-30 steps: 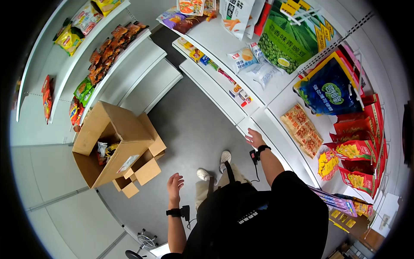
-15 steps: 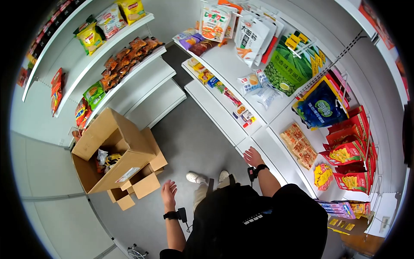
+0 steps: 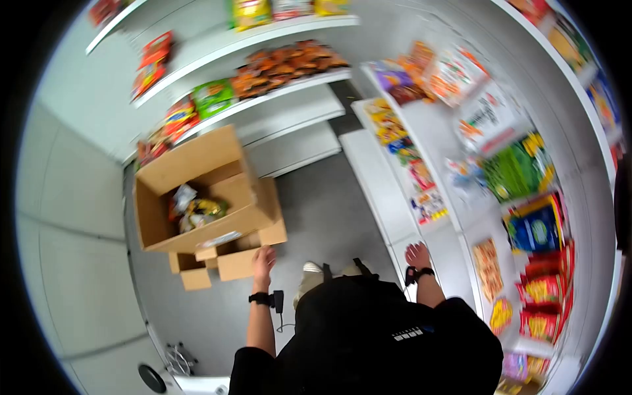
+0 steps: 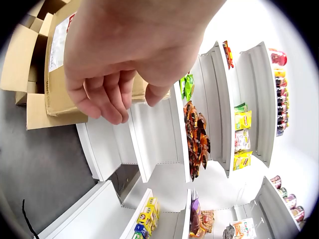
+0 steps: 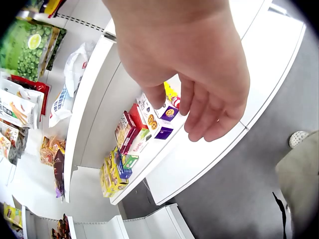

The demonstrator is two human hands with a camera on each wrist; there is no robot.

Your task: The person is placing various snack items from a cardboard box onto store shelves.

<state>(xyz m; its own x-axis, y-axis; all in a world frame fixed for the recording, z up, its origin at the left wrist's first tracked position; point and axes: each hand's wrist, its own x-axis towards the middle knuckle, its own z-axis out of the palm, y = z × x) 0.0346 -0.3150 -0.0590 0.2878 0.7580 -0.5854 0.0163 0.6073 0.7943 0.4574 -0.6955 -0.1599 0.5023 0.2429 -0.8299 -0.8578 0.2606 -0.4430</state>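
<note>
My left hand (image 3: pixel 264 263) hangs with loosely bent fingers near the cardboard boxes on the left, holding nothing. In the left wrist view that hand (image 4: pixel 132 64) overlaps the side of the large open carton (image 4: pixel 57 89). The carton (image 3: pixel 253 217) holds several snack packets (image 3: pixel 197 209) and sits above smaller open boxes (image 3: pixel 238 263). On the other side, my right hand (image 3: pixel 417 254) hovers by the low white shelf, fingers relaxed and nothing in them. Small snack boxes (image 5: pixel 158 122) on a shelf show behind the right hand (image 5: pixel 189 74) in its wrist view.
White shelves (image 3: pixel 296 89) at the back carry orange-brown packets (image 3: pixel 289 69) and a green bag (image 3: pixel 214 97). Along the right, shelves hold hanging pouches (image 3: pixel 517 168), red bags (image 3: pixel 543 289) and a flat tan pack (image 3: pixel 488 268). A wheeled stool base (image 3: pixel 179 359) stands at the lower left.
The head view has swung left, so the shelves and carton shift rightward in it. My left hand now appears closer to the boxes; both hands stay unoccupied.
</note>
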